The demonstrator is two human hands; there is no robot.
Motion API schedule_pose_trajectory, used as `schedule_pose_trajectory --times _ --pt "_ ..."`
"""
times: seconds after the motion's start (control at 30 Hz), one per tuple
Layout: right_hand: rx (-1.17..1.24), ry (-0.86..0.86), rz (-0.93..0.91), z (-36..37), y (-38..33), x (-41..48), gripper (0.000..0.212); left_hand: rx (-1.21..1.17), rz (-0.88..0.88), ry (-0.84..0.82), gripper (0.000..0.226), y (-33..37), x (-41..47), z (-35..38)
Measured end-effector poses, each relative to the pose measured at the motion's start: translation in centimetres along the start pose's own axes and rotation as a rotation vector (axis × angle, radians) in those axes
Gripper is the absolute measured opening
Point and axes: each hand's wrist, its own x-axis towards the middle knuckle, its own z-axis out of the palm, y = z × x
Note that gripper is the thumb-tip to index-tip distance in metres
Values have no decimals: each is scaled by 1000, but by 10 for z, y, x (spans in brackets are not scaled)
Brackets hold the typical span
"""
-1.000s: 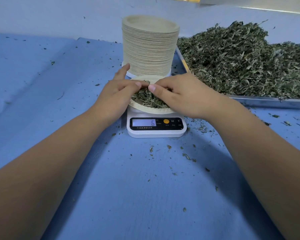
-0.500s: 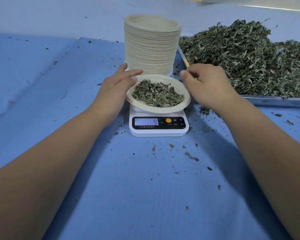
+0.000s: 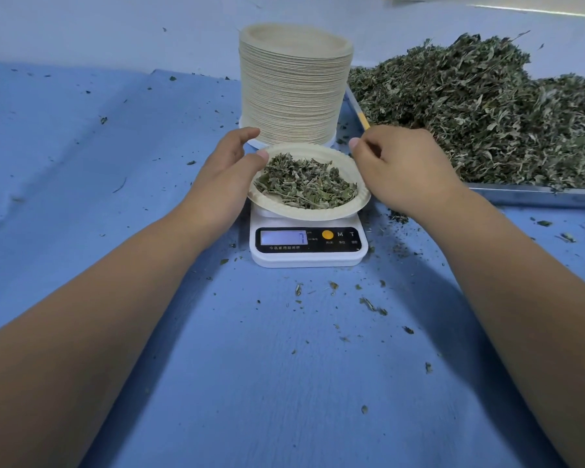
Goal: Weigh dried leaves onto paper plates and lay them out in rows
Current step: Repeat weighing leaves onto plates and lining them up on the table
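Lifting the filled plate [image 3: 304,212] off the scale [image 3: 308,259] seems the step: left hand [image 3: 223,177] pinches its left rim, right hand [image 3: 402,170] curls over the right. Next, carry it level to a row.

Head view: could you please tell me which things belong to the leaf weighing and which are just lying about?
In the job: paper plate, its leaves, scale, plate stack, leaf heap in the metal tray, left hand, right hand.
Lying about: leaf crumbs scattered over the blue cloth.
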Motion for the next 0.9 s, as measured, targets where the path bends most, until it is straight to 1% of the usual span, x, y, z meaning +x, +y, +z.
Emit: schedule_pose_trajectory --times 0.13,0.27,0.33,0.4,0.43,0.47,0.53,0.57,0.67,0.73,0.8,0.9 --pt "-58 -21 -1 -2 1 0 45 4 -8 12 51 -1 2 0" --pt "37 -40 18 -8 2 -1 45 -40 -61 60 41 2 3 2" --pt "14 -60 7 -9 -3 -1 45 -150 -135 91 48 5 5 4" --pt "-69 -106 -1 -8 -9 -2 46 -232 -203 86 57 5 5 7" --pt "-85 -125 -1 -7 -10 -3 47 -246 -227 74 56 6 3 8" --pt "-86 -135 1 -6 -12 -4 47 -268 -245 63 48 8 2 10" --pt "-89 -134 -2 -7 -15 -6 46 -380 -283 85 24 11 1 12" --pt "-85 -128 -8 -8 -18 -7 45 -436 -304 121 22 13 1 12" --pt "0 -95 -43 -9 -34 -9 41 -511 -339 239 16 17 4 1" --pt "72 -81 -73 -9 -48 -12 37 -558 -353 308 20 19 2 -14" --pt "174 -134 -100 -9 -66 -14 33 -625 -364 386 25 19 -2 -36" --pt "293 -292 -181 -3 -98 -12 30 -673 -366 452 30 19 -14 -80"
